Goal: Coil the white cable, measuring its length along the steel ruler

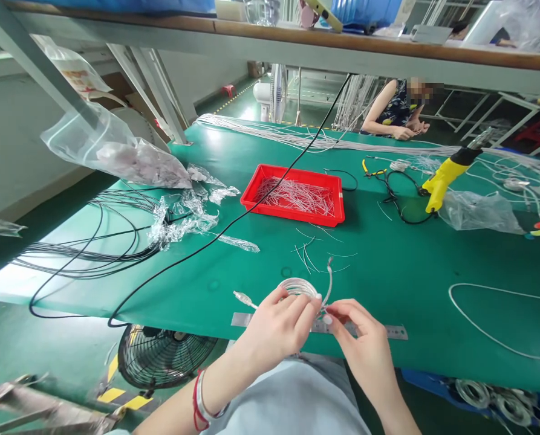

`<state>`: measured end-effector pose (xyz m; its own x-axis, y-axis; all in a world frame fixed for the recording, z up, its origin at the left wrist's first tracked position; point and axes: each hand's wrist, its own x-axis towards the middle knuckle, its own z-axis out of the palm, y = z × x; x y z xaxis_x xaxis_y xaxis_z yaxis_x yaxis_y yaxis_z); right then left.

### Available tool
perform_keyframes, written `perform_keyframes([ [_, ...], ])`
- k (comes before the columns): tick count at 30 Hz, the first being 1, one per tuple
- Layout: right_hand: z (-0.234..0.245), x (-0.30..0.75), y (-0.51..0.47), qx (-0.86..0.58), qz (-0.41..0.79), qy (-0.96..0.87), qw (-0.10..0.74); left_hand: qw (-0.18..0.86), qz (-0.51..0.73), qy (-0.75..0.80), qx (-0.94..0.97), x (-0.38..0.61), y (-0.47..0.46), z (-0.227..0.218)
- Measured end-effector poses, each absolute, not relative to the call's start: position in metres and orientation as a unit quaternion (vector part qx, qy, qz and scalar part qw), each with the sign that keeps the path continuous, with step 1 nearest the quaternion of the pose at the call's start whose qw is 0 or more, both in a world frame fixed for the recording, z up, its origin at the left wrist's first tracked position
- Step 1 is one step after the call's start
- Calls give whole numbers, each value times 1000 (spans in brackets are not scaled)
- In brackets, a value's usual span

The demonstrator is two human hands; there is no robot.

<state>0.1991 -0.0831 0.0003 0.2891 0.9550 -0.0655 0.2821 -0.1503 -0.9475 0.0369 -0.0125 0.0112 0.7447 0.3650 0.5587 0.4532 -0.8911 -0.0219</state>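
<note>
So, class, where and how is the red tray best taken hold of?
Grip the red tray by the rim at its two short ends, probably from left and right together. Being long, shallow and open, with loose white strands inside, it should spill least if held level. In this view the black cable crosses its left part, so mind it.

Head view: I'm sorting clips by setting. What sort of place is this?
Likely a cable-assembly workshop: the green workbench bears bundled white cables, a red tray of thin white strands and a yellow heat gun.
</note>
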Motion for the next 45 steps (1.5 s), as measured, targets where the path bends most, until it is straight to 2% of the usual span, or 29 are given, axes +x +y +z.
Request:
perform_keyframes([
  [6,4,187,-79,-665,365,-429,490,132,-282,-218,-925,37,-15,13],
  [10,-1,190,-80,-649,322,-472,502,80,-295,-229,-924,37,-17,10],
  [12,-5,196,-82,-620,248,-537,515,-35,-295,-255,-920,36,-17,14],
  [14,-7,204,-85,-546,187,-632,517,-224,-234,-286,-902,33,-15,22],
  [17,-11,218,-87,-434,177,-734,492,-526,-89,-291,-794,29,-9,34],
  [18,-12,221,-87,-423,190,-741,485,-592,-61,-282,-753,29,-7,37],
  [20,-13,224,-87,-431,238,-726,481,-646,-52,-278,-709,29,-5,38],
  [25,-7,217,-86,-495,446,-565,487,-595,-105,-309,-735,33,-6,36],
  [29,5,207,-87,-484,602,-424,473,-548,-93,-317,-768,35,-9,38],
  [40,-5,192,-81,-469,638,-282,542,-452,-92,-300,-835,34,-9,25],
  [43,-8,190,-80,-494,629,-303,519,-486,-114,-335,-799,34,-5,22],
  [45,-7,192,-80,-483,633,-358,488,-552,-164,-352,-738,34,-2,19],
])
